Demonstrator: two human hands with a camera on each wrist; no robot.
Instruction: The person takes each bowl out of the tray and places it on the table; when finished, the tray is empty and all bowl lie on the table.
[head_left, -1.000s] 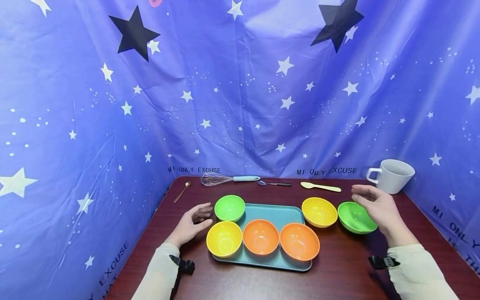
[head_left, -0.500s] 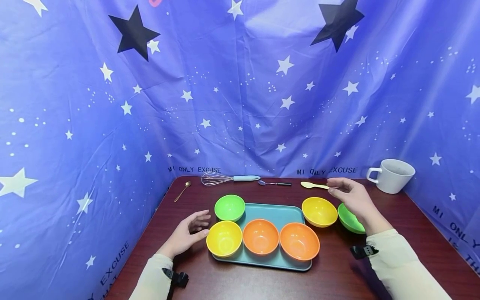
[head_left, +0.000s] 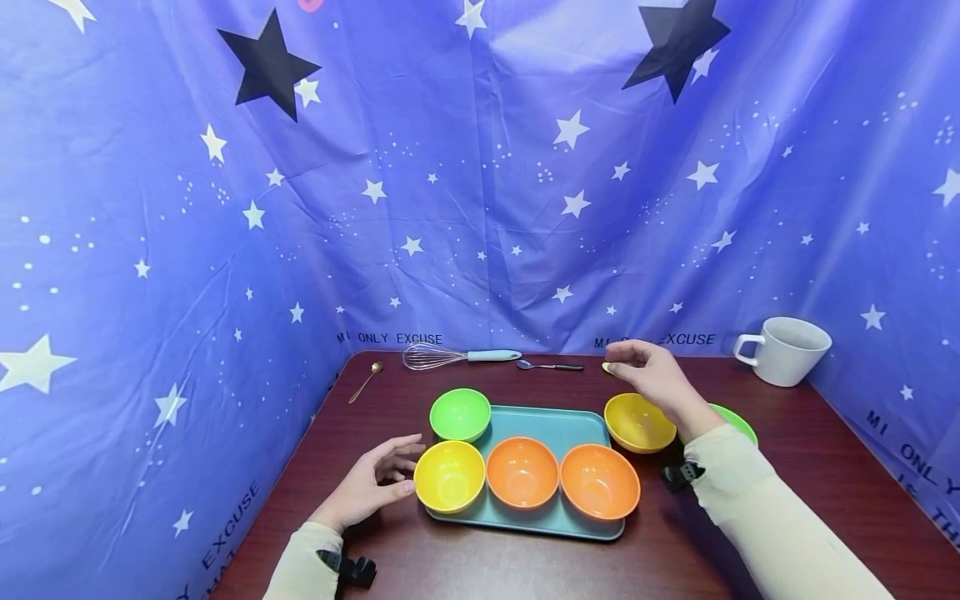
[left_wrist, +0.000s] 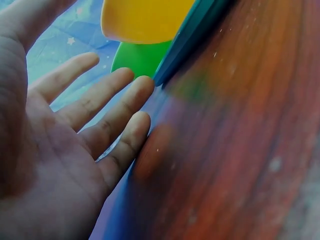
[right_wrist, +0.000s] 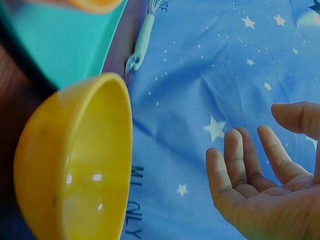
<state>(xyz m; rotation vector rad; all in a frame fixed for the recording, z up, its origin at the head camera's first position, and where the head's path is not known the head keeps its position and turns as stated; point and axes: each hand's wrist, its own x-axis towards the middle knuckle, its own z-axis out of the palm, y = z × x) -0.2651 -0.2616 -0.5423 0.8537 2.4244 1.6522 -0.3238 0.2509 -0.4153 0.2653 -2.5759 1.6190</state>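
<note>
My left hand (head_left: 373, 483) is held beside the left yellow bowl (head_left: 449, 477), thumb and fingers spread. In the left wrist view its fingers (left_wrist: 131, 95) extend toward the teal tray's edge and hold nothing. My right hand (head_left: 654, 379) hovers above and behind the right yellow bowl (head_left: 637, 425), over a pale yellow spoon (head_left: 607, 367) that it mostly hides. In the right wrist view the fingers are loosely bent with nothing in them, apart from the yellow bowl. Two orange bowls (head_left: 522, 472) sit on the teal tray (head_left: 551, 421) beside the left yellow bowl.
A light green bowl (head_left: 460, 415) overlaps the tray's back left corner. Behind the right forearm a green bowl (head_left: 733, 421) is partly hidden. Along the back lie a whisk (head_left: 457, 357), a dark-handled spoon (head_left: 551, 367) and a gold spoon (head_left: 365, 382). A white mug (head_left: 787, 352) stands back right.
My right hand has moved left, from over the green bowl to behind the right yellow bowl, covering most of the pale spoon. My left hand has shifted slightly toward me. The bowls have stayed put.
</note>
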